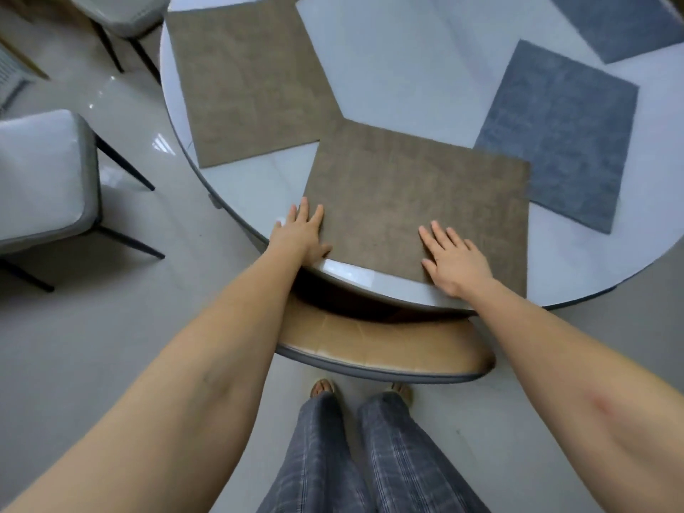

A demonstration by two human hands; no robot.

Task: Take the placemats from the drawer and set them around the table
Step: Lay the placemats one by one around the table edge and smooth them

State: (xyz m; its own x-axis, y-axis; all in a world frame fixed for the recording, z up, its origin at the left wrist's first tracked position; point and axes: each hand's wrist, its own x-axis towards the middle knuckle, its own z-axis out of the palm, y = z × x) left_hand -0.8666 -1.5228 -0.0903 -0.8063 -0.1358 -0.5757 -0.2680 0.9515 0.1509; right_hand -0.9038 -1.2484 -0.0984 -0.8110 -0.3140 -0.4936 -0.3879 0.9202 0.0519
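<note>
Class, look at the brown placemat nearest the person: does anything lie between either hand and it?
Nothing visible does. The left hand touches the near brown placemat at its left edge, and the right hand lies flat on it.

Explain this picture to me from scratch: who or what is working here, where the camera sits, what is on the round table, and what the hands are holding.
There is no machine here: a person works with two bare hands. The single picture comes from a wide-angle camera worn on the person's head, looking forward and down, so you see both forearms, trouser legs and feet.

On the round white table lie four placemats in view: two brown and two blue. The near brown placemat lies at the table's front edge, the far brown placemat to its left, a blue placemat to its right, and another blue placemat is cut off by the picture's top edge.

Nothing is gripped. The left hand rests flat at the near mat's left edge, and the right hand lies flat on it, fingers straight. Chairs stand around the table.
</note>
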